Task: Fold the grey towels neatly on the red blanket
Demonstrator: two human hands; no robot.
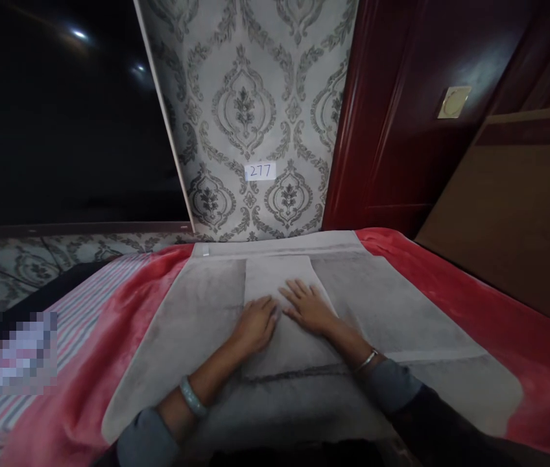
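Note:
A large grey plush cloth (197, 305) lies spread out in front of me, with a small white tag near its far left corner. In its middle is a lighter rectangular panel (275, 272), with a dark line along its near edge; whether this is a separate piece or a fold I cannot tell. My left hand (256, 323) rests on the left side of this panel, palm down, fingers close together and slightly bent. Just to the right, my right hand (308, 306) lies flat on it with spread fingers. Nothing shows in either hand.
Under the grey cloth is a red blanket (479, 311), over a striped sheet (80, 318) at left. A patterned wall, a dark screen (61, 130), a dark red wooden panel (401, 117) and a large brown board (513, 207) border the surface. A blurred patch covers something at far left.

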